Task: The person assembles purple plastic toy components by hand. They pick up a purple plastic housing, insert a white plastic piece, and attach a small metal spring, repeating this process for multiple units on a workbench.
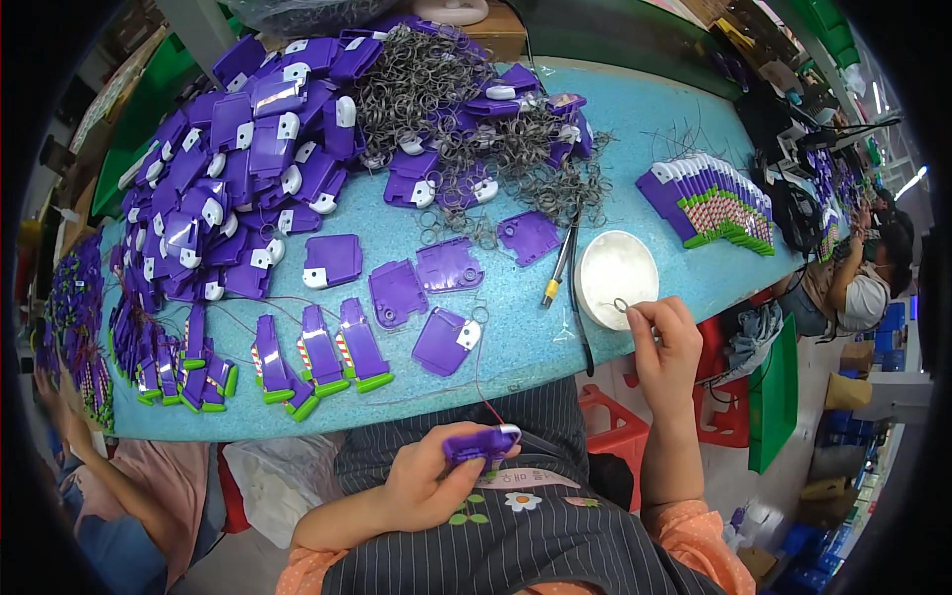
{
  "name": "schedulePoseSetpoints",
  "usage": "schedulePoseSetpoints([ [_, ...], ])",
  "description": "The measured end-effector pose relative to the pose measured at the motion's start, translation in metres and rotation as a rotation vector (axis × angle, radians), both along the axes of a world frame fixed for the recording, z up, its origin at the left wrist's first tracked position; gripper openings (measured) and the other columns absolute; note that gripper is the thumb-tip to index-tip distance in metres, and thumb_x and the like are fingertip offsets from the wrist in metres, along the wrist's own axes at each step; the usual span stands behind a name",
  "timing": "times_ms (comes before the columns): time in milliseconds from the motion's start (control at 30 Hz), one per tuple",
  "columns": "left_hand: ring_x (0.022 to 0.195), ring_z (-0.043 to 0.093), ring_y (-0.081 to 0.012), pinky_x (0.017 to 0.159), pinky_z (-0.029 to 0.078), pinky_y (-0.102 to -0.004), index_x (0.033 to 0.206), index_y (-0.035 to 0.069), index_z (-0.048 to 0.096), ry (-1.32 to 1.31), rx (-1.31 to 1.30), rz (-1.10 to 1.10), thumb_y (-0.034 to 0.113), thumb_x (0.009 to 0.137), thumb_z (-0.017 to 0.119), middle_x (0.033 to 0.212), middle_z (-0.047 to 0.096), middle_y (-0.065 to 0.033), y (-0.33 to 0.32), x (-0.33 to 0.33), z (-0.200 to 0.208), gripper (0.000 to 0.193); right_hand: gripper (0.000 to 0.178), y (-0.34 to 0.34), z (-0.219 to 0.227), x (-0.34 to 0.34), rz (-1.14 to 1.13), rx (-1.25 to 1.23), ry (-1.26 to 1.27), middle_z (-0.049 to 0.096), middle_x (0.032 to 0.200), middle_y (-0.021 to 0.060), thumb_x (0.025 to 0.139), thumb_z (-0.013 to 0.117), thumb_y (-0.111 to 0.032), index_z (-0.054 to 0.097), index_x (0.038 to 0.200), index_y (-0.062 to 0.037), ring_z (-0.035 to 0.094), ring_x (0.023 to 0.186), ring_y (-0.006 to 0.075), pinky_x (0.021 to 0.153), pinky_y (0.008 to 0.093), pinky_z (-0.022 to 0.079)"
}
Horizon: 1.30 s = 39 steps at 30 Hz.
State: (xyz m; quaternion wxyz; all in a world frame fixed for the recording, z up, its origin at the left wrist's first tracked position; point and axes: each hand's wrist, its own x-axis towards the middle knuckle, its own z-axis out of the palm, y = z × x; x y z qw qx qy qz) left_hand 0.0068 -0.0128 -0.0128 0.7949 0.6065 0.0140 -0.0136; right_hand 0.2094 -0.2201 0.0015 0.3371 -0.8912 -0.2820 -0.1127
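My left hand (421,481), close to my apron, is closed around a purple plastic casing (478,446) with a white end. A thin red wire runs up from that end toward a purple piece on the table. On the right, my right hand (669,347) pinches a small coiled metal wire ring (622,304) between thumb and fingertips. The ring is over the near rim of a round white dish (617,268). Just beyond my left hand lies a purple casing half with a white corner (446,341). Several plain purple halves (449,265) lie behind it.
A tall heap of purple casings (248,139) fills the back left, beside a tangle of wire rings (416,94). Purple pieces with green ends (317,347) line the front edge. Tweezers (561,263) lie by the dish; a stacked row (714,203) stands right. Other people sit at both sides.
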Motion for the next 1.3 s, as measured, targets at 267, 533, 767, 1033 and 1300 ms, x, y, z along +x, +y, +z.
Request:
schedulePoseSetpoints([
  [267,0.112,0.054,-0.0254,0.097,0.042,-0.036,0.129,-0.004,0.032,0.207,-0.5,0.092,0.0,0.095,0.035,0.126,0.048,-0.0198,-0.002,0.0,0.018,0.035,0.002,0.018,0.028,-0.041,0.186,0.521,0.406,0.048,0.087,0.0077,0.082,0.055,0.002,0.055,0.08,0.0008,0.046,0.076,0.0123,0.068,0.0225,0.037],
  [533,0.11,0.055,-0.0183,0.087,0.046,-0.0268,0.133,-0.004,0.03,0.214,-0.417,0.1,0.003,0.095,0.038,0.124,0.049,-0.014,-0.003,-0.004,0.032,0.039,0.005,0.058,0.016,-0.079,0.614,0.559,0.908,0.052,0.108,0.0152,0.087,0.054,-0.002,0.054,0.091,0.0009,0.052,0.094,0.0171,0.082,0.0292,0.043],
  [767,0.098,0.06,-0.0152,0.081,0.048,-0.0257,0.127,-0.005,0.037,0.182,-0.156,0.024,0.003,0.094,0.041,0.11,0.06,-0.0124,0.003,-0.014,0.023,0.035,0.004,0.055,0.014,-0.083,0.592,0.586,1.204,0.057,0.1,0.0109,0.089,0.054,-0.003,0.051,0.091,0.0007,0.053,0.088,0.0119,0.078,0.0266,0.044],
  [1033,0.074,0.064,-0.0137,0.063,0.05,-0.028,0.117,-0.002,0.046,0.108,0.21,-0.234,0.004,0.09,0.05,0.09,0.066,-0.0093,0.014,-0.013,0.021,0.028,0.017,0.057,0.045,-0.047,0.653,0.168,1.617,0.058,0.083,0.0021,0.081,0.068,-0.004,0.052,0.088,-0.0013,0.054,0.076,0.0062,0.066,0.0201,0.042],
  [1300,0.11,0.056,-0.0242,0.091,0.047,-0.0364,0.129,-0.001,0.031,0.033,-0.543,0.009,0.003,0.095,0.039,0.121,0.054,-0.0204,0.014,-0.046,0.008,0.035,0.045,0.096,-0.009,-0.043,0.519,-0.083,0.688,0.059,0.079,0.0061,0.078,0.072,-0.027,0.055,0.107,0.0018,0.058,0.064,0.0147,0.051,0.0278,0.044],
])
